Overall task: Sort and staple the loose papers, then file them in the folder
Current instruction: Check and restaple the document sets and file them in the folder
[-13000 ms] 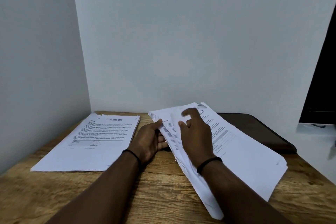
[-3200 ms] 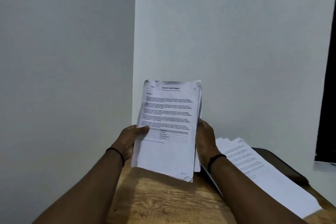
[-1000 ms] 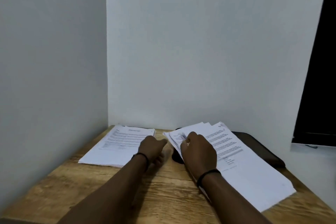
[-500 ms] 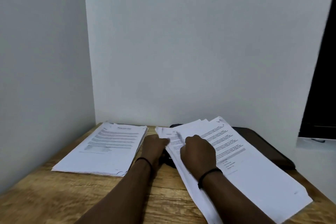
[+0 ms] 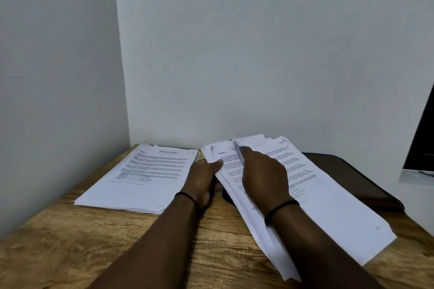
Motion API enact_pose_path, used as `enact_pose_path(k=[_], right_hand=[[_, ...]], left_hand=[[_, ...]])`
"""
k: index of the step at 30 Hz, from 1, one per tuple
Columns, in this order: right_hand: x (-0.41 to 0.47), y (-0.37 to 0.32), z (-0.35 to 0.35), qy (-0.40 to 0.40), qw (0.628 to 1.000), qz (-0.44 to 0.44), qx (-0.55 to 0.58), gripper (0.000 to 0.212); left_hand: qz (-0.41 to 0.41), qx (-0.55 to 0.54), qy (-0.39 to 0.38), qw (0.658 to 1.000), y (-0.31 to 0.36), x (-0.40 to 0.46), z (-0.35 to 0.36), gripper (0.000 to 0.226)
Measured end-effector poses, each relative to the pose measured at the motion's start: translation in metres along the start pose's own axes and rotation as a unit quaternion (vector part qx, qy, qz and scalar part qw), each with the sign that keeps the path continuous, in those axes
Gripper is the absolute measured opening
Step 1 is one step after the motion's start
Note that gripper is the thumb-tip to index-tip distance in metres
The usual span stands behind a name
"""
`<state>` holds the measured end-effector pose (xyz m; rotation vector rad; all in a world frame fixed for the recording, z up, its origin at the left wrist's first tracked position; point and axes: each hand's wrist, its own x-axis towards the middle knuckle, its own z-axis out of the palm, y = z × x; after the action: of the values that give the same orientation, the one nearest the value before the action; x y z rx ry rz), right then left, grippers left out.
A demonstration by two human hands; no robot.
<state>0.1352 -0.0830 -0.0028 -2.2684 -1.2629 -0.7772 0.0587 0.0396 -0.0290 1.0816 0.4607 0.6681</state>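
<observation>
Two piles of printed sheets divide the wooden table (image 5: 70,246). The sorted stack (image 5: 141,178), squared and topped by a titled report page, lies flat toward the table's rear left corner, apart from the other pile, probably so that finished pages do not mix with unsorted ones. The loose fanned pile (image 5: 328,206) runs slantwise from the rear edge toward the front right, its sheets offset so that their edges show, which likely makes single pages easier to pick out. It lies partly over the dark folder (image 5: 352,178), which sits along the right rear edge and looks shut, waiting for the filing step.

The left hand (image 5: 203,178) pinches the near left edge of the pile between thumb and curled fingers, seemingly steadying it. The right hand (image 5: 263,173) rests on top, fingers bent, with a sheet's raised edge against the forefinger, apparently peeling that page away. A dark object (image 5: 226,197) peeks out under the pile between the wrists; it cannot be identified. Sorting seems to be the step in hand, with no stapling visibly done.
</observation>
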Motion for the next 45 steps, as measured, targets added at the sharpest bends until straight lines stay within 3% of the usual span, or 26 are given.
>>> enact_pose_path(k=[2, 4, 7, 11, 20, 27, 32, 37, 41, 45], right_hand=[[-0.004, 0.001, 0.001, 0.009, 0.999, -0.001, 0.046, 0.063], [-0.008, 0.002, 0.006, 0.024, 0.995, -0.002, 0.092, 0.056], [-0.011, -0.002, 0.011, 0.036, 0.995, 0.005, 0.092, 0.027], [-0.015, -0.013, 0.009, 0.015, 0.996, 0.007, 0.084, 0.038], [-0.011, -0.015, 0.010, -0.013, 0.999, -0.009, 0.042, 0.029], [-0.010, -0.004, 0.011, -0.019, 0.989, 0.023, 0.147, 0.025], [-0.014, -0.001, 0.009, 0.010, 0.974, 0.052, 0.219, 0.043], [-0.012, 0.000, 0.013, 0.044, 0.967, 0.060, 0.243, 0.046], [-0.012, 0.003, 0.015, -0.010, 0.942, 0.099, 0.320, 0.035], [-0.009, 0.009, 0.015, -0.015, 0.914, 0.135, 0.382, 0.010]], left_hand=[[-0.005, -0.007, -0.016, 1.000, 0.001, -0.003, 0.000, 0.012], [0.000, -0.008, -0.022, 1.000, 0.001, -0.004, 0.002, 0.012], [0.010, -0.012, -0.024, 1.000, 0.002, -0.003, 0.002, 0.018], [0.011, -0.012, -0.033, 0.999, 0.002, -0.005, 0.002, 0.022], [-0.005, 0.009, -0.049, 0.999, 0.003, -0.004, 0.002, 0.019], [-0.006, 0.005, -0.049, 0.999, 0.002, 0.002, 0.000, 0.035], [-0.011, -0.009, -0.054, 0.998, -0.001, 0.004, 0.000, 0.021], [-0.002, -0.009, -0.050, 0.999, -0.002, 0.002, 0.000, 0.025], [0.019, 0.004, -0.054, 0.998, -0.001, -0.004, 0.004, 0.019], [0.016, 0.001, -0.059, 0.998, 0.000, -0.005, 0.007, 0.019]])
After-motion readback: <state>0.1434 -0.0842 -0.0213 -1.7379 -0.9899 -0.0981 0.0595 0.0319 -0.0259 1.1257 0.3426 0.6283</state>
